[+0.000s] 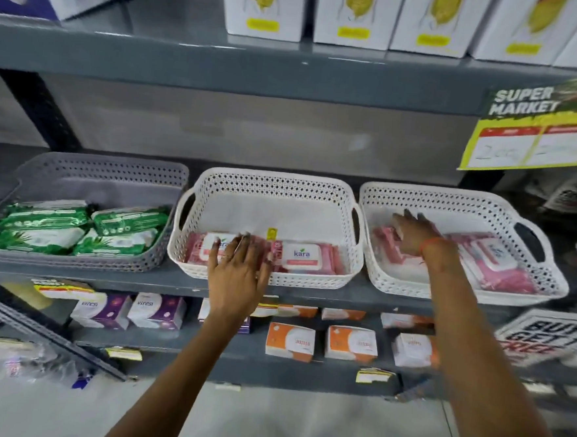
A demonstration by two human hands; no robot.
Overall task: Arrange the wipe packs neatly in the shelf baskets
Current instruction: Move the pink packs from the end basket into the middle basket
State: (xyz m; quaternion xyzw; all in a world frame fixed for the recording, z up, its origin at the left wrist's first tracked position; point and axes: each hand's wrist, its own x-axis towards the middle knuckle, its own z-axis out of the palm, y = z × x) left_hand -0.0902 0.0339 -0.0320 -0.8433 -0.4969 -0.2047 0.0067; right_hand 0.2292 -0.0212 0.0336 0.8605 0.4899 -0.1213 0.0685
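Observation:
Three perforated baskets stand on a grey shelf. The grey basket (89, 170) at the left holds several green wipe packs (40, 231). In the middle white basket (272, 183) lie pink wipe packs (303, 257) along the front. My left hand (237, 272) rests flat, fingers spread, on the left pink pack there. The right white basket (459, 203) holds a pink pack (383, 238) at its left and more pink packs (495, 263) at its right. My right hand (412, 233) reaches into it, fingers on the left pack; whether it grips is unclear.
White boxes (264, 8) line the shelf above. A yellow supermarket price sign (532, 133) hangs at the upper right. Below the baskets, purple boxes (157, 311) and orange boxes (290, 341) fill the lower shelf. A "buy get free" sign (548, 335) sits lower right.

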